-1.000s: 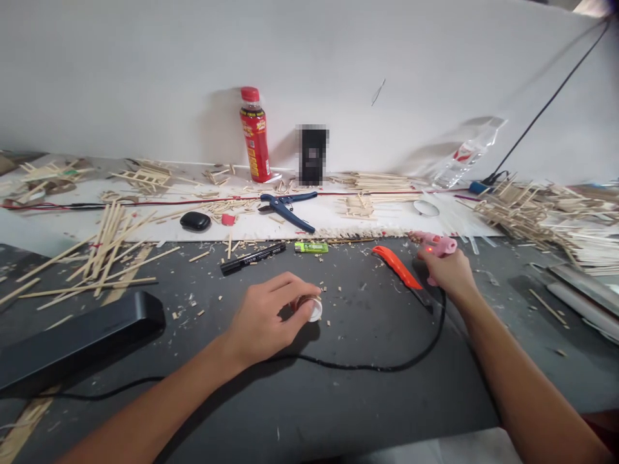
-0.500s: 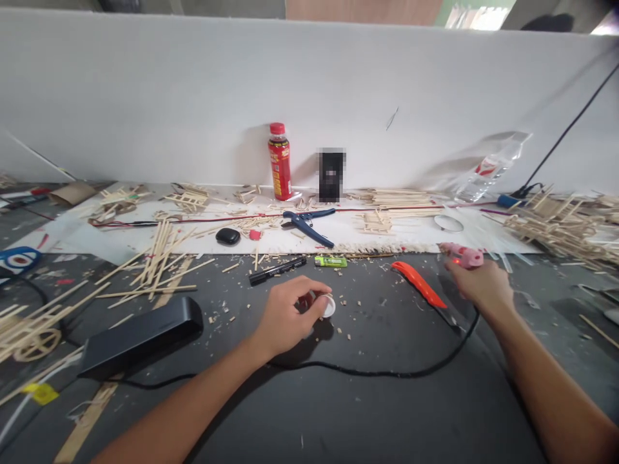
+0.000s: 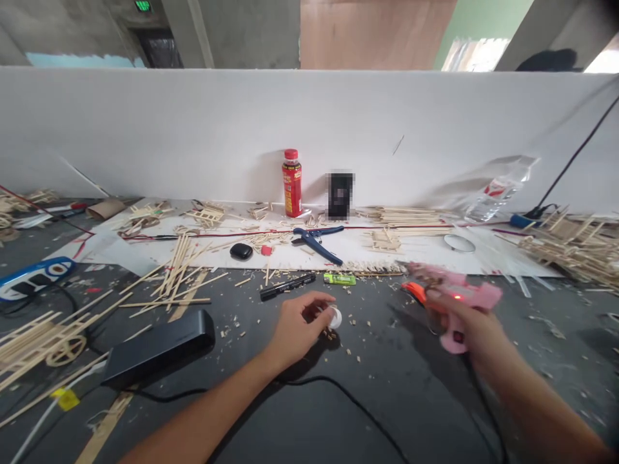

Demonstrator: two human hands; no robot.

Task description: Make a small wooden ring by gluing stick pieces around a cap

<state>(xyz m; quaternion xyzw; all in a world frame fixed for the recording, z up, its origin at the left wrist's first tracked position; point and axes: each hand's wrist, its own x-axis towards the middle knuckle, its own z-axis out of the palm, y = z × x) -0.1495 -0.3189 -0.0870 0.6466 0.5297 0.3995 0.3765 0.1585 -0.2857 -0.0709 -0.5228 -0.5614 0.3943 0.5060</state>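
Lifted off the worktop [image 3: 377, 386] since half a second ago, the pink glue gun [image 3: 457, 298] now hangs in the air in the right hand [image 3: 471, 325], nearer the person than before and blurred by motion. The fingers of that hand wrap tightly around the gun's grip, its nozzle points left, and a small red light glows on its body. Just behind the gun, an orange knife [image 3: 412, 290] lies on the dark surface, partly hidden by the hand.

The left hand [image 3: 296, 324] has barely shifted. It rests on the worktop with its fingers curled around a small white round piece [image 3: 334, 317], pinching it between thumb and fingertips. A black cord [image 3: 338, 390] runs under this forearm and across the dark surface.

Beyond the left hand lie a black marker [image 3: 287, 287] and, just to its right, a green lighter [image 3: 339, 279]. Further back a white sheet [image 3: 411, 254] carries blue cutters [image 3: 316, 240] and scattered sticks [image 3: 181, 267]. A red bottle [image 3: 291, 183] stands upright against the white partition [image 3: 193, 129], and a clear bottle [image 3: 498, 190] leans tilted well to its right. A long black box [image 3: 159, 348] lies to the left of the left arm.
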